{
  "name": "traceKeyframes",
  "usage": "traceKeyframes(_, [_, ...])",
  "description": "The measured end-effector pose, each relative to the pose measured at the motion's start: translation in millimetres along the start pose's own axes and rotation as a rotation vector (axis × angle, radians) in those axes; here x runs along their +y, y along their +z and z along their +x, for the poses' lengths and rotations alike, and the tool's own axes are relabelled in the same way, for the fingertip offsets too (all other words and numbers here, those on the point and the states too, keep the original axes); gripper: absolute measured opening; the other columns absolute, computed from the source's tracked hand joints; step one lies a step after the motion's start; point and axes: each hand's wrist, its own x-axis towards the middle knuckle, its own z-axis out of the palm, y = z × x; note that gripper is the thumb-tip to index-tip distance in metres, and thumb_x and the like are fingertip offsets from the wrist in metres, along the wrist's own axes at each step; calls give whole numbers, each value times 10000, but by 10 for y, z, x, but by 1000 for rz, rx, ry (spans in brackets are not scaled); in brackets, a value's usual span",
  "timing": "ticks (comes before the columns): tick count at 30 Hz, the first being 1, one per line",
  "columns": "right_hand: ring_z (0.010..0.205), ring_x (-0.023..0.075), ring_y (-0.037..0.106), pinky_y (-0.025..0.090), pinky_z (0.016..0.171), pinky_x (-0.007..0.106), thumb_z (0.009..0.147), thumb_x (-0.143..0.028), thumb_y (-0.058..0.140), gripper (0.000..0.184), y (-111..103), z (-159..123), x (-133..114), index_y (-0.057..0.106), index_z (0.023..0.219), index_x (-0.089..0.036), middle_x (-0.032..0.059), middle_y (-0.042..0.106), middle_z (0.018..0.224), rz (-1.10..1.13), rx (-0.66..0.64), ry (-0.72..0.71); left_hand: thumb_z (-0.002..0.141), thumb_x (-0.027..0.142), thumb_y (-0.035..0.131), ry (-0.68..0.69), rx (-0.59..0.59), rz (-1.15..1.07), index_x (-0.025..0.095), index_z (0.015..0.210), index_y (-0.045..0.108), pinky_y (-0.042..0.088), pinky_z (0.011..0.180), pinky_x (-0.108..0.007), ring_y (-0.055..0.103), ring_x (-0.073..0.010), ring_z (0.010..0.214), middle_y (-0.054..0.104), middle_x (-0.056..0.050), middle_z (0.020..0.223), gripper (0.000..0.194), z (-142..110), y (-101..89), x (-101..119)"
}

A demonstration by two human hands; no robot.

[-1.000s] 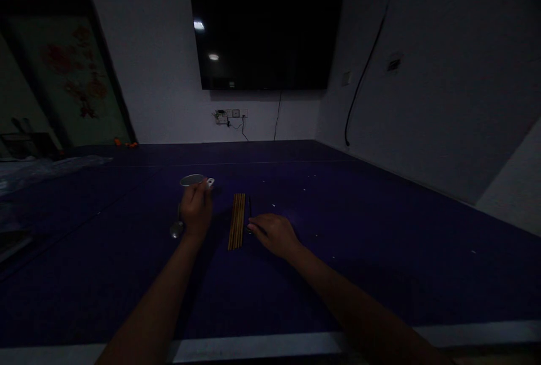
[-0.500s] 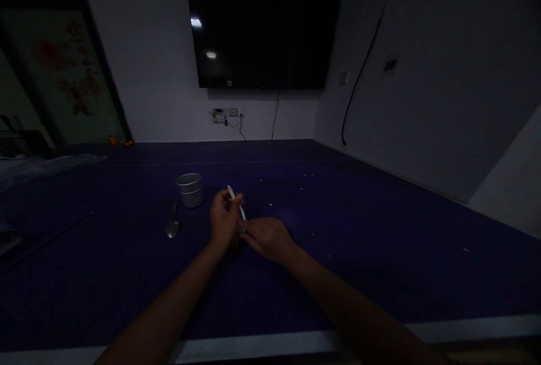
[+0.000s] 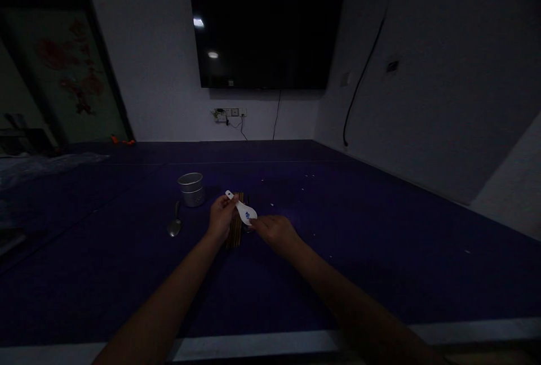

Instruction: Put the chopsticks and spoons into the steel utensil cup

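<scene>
Between both hands is a white soup spoon (image 3: 246, 212) with a blue mark in its bowl. My left hand (image 3: 221, 217) pinches its handle, and my right hand (image 3: 274, 231) grips the edge of the bowl with closed fingers. Below the spoon, a bundle of wooden chopsticks (image 3: 234, 234) lies on the purple table (image 3: 338, 292). Another metal utensil (image 3: 249, 228), mostly hidden, lies beside the chopsticks. To the left, a metal spoon (image 3: 174, 226) rests near a grey metal cup (image 3: 193, 190) that stands upright.
Small white scraps (image 3: 272, 204) dot the table. Clear plastic wrap (image 3: 54, 165) lies at the far left. A television (image 3: 266, 35) hangs on the back wall, above some sockets (image 3: 234, 112). A dark cable (image 3: 359, 80) runs down the right wall.
The soup spoon has turned so that its bowl and blue mark face me. My right hand has shifted slightly to the right, and more of the chopsticks shows.
</scene>
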Motion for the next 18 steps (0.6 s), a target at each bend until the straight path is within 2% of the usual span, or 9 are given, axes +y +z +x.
traceKeyframes(3, [625, 124, 611, 356, 536, 223, 916, -254, 456, 207, -25, -10, 31, 629, 883, -145, 64, 678, 733, 1, -62, 116, 653, 532, 639, 109, -9, 180, 149, 811, 609, 499, 606, -276, 615, -150, 657, 642, -37, 729, 416, 33, -75, 34])
traceKeyframes(7, [668, 143, 638, 356, 540, 225, 928, -283, 418, 264, -73, 8, 32, 624, 842, -143, 80, 691, 773, 9, -213, 238, 780, 501, 502, 396, 16, 722, 170, 843, 655, 449, 617, -262, 605, -171, 702, 667, -57, 767, 370, 70, -211, 77])
traceKeyframes(9, [686, 156, 647, 365, 550, 227, 934, -290, 397, 282, -95, 28, 22, 623, 854, -142, 91, 696, 803, 12, -301, 272, 823, 459, 448, 478, 28, 969, 182, 840, 666, 410, 606, -248, 603, -172, 708, 674, -58, 765, 354, 75, -265, 80])
traceKeyframes(14, [746, 190, 663, 402, 582, 239, 939, -262, 348, 305, -151, 83, -1, 626, 897, -142, 120, 697, 867, 33, -476, 304, 861, 407, 390, 439, 31, 1302, 183, 828, 665, 317, 529, -231, 597, -165, 651, 676, -67, 737, 355, 75, -308, 26])
traceKeyframes(18, [777, 202, 665, 422, 609, 244, 939, -259, 332, 320, -170, 104, -4, 629, 912, -142, 131, 695, 891, 42, -533, 307, 861, 391, 395, 401, -3, 1409, 198, 837, 667, 306, 531, -230, 602, -165, 668, 684, -68, 773, 335, 85, -314, 5])
